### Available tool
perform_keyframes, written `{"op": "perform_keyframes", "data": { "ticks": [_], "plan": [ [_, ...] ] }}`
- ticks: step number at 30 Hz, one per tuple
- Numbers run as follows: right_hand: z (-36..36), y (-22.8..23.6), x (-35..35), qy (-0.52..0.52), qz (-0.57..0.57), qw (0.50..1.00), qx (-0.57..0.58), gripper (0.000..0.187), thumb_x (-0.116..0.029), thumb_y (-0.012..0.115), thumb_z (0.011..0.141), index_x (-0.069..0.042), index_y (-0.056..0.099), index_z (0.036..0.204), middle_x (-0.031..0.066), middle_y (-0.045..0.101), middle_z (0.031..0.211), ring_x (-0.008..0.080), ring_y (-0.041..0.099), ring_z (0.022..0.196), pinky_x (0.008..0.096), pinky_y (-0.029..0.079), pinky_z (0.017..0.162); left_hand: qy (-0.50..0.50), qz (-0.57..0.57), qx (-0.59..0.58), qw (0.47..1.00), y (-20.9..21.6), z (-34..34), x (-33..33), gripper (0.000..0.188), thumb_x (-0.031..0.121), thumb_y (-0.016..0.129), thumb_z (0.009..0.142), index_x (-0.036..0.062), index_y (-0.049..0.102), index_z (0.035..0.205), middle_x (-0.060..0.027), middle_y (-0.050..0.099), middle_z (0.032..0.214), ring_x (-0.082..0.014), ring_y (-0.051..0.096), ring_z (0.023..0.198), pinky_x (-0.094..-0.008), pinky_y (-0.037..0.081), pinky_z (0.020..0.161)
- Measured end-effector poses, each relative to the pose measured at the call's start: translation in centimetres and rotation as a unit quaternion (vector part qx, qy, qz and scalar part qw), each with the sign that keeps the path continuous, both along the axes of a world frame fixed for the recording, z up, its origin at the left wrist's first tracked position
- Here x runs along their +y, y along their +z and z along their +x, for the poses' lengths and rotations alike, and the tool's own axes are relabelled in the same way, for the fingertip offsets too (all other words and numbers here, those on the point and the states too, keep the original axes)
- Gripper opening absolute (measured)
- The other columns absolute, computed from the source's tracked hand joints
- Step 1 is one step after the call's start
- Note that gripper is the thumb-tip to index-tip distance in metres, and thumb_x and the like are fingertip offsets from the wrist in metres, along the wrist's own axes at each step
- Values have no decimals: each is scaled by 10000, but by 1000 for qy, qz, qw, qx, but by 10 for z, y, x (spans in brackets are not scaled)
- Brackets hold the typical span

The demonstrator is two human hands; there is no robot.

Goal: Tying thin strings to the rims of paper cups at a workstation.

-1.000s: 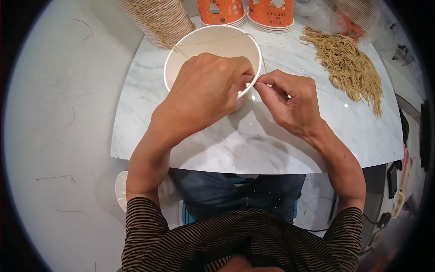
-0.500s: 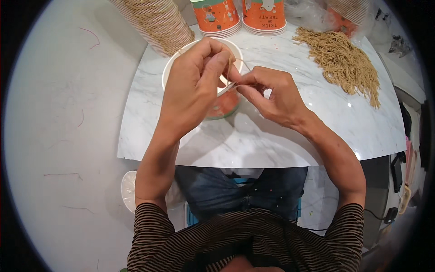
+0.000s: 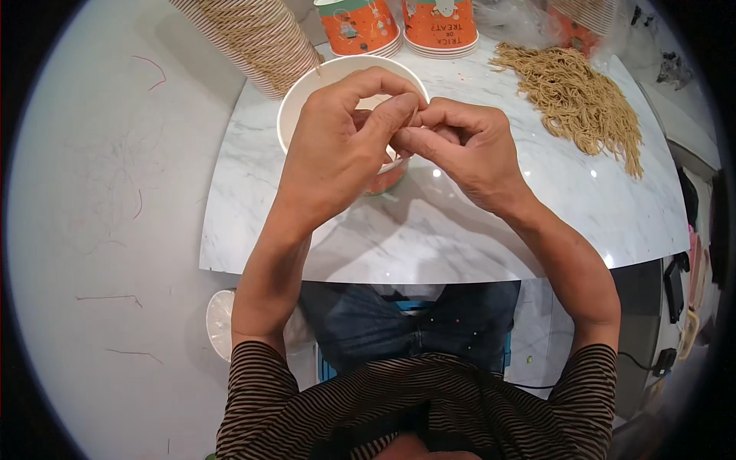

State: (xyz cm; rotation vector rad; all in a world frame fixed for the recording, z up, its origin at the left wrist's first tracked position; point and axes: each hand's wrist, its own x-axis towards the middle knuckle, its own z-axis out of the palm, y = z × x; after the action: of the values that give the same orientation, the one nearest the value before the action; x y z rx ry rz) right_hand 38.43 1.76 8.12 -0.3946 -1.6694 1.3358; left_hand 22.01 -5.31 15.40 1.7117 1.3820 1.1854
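A paper bucket (image 3: 294, 115), white inside and orange and green outside, stands on the table under my hands. Over its right rim, my left hand (image 3: 345, 146) pinches a thin tan cord (image 3: 415, 115) between thumb and forefinger. My right hand (image 3: 469, 153) meets it there, thumb and forefinger pressed together on the same cord. The fingertips almost touch and hide most of the cord and the stretch of rim beneath them. A short bit of cord shows at the bucket's far left rim.
A tall leaning stack of nested buckets (image 3: 249, 46) with tan cords stands at the back left. Two upturned orange bucket stacks (image 3: 441, 27) are behind. A heap of tan cords (image 3: 579, 100) lies at the right on the marble-patterned table (image 3: 460, 245), near clear plastic bags (image 3: 514, 23).
Both hands have drawn closer together, the right moving slightly up. The loose cord loop between them has become smaller. The bucket has tilted or shifted slightly.
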Motion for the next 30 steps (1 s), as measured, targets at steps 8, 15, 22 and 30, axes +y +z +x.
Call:
{"op": "perform_keyframes", "data": {
  "ticks": [8,15,22,30],
  "plan": [
    [8,7,6,16,-83,996,26,162,-141,733,962,-3,777,1036,6,737,855,36,602,720,211,459,598,-53,-6,3,999,-3,-11,-4,359,-7,683,956,-76,568,1289,-117,735,976,-141,716,875,-275,589,836],
    [7,1,13,32,-68,997,25,170,-174,739,958,-18,760,1020,-8,721,851,36,597,733,212,447,604,-6,-13,31,999,3,-12,-12,291,27,727,928,-69,650,1192,-101,770,921,-127,725,891,-258,580,827],
    [8,-3,16,56,-53,996,42,158,-177,719,984,-22,729,1014,-2,708,834,49,606,717,215,453,617,13,26,114,993,-2,-14,-18,130,73,742,909,-22,748,997,-47,764,885,-98,686,825,-258,537,817],
    [22,9,29,-2,40,999,-16,139,-143,716,985,-14,691,1030,-15,675,893,37,579,749,219,481,621,37,-2,83,996,-5,-13,-15,139,103,710,926,-32,739,936,-44,739,788,-92,673,756,-249,517,739]
  ]
}}
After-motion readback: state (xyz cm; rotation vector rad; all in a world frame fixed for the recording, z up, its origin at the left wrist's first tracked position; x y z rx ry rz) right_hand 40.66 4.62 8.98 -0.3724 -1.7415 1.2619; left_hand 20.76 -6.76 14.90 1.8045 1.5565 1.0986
